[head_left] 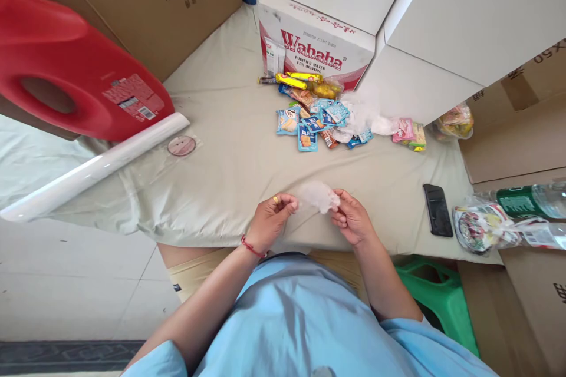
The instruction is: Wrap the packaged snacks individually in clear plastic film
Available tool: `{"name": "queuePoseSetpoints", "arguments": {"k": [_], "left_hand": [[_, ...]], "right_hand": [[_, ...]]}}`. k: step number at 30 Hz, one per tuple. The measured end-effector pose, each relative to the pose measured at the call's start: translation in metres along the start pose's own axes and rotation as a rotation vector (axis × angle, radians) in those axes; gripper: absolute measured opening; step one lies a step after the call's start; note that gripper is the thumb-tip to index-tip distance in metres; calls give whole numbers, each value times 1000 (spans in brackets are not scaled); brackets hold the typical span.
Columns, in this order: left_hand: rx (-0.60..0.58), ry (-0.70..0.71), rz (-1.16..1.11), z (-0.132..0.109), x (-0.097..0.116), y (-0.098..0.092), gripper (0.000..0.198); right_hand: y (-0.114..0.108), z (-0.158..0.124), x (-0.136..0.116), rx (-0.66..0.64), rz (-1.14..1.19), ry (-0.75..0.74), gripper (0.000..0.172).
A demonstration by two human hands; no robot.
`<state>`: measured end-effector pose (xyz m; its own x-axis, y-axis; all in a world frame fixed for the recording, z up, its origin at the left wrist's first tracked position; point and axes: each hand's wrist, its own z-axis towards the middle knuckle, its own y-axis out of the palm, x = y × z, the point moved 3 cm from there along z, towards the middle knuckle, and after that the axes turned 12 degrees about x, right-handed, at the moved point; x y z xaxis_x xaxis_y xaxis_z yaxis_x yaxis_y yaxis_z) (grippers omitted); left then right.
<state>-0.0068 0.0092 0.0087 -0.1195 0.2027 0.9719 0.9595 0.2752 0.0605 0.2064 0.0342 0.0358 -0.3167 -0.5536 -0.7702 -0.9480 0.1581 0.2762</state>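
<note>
Between my hands stretches a thin, whitish see-through plastic cover [315, 195] with a crumpled, gathered edge, held just above the cloth-covered table. My right hand [352, 217] pinches its bunched right end. On the other side, my left hand [275, 218] is closed, thumb against fingers, at the cover's faint left edge. A ring and a red bracelet are on that left side. Beyond my hands lies a heap of small blue snack packets [315, 123], with yellow wrapped snacks [297, 79] behind. More crumpled white film [360, 115] rests against the heap's right side.
A Wahaha carton [318, 47] stands at the back beside white boxes [433, 85]. On the left are a red jug [88, 65] and a white roll [101, 165]. A phone [437, 210] and plastic bottle [530, 200] lie right; a green stool [442, 294] stands below.
</note>
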Motion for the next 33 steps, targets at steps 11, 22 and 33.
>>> {"name": "queuePoseSetpoints", "arguments": {"k": [11, 22, 33], "left_hand": [[122, -101, -292, 0, 6, -9, 46], [-73, -52, -339, -14, 16, -7, 37], [218, -157, -390, 6, 11, -28, 39]], "right_hand": [[-8, 9, -3, 154, -283, -377, 34], [26, 19, -7, 29, -816, -867, 25], [-1, -17, -27, -29, -624, -1014, 10]]}}
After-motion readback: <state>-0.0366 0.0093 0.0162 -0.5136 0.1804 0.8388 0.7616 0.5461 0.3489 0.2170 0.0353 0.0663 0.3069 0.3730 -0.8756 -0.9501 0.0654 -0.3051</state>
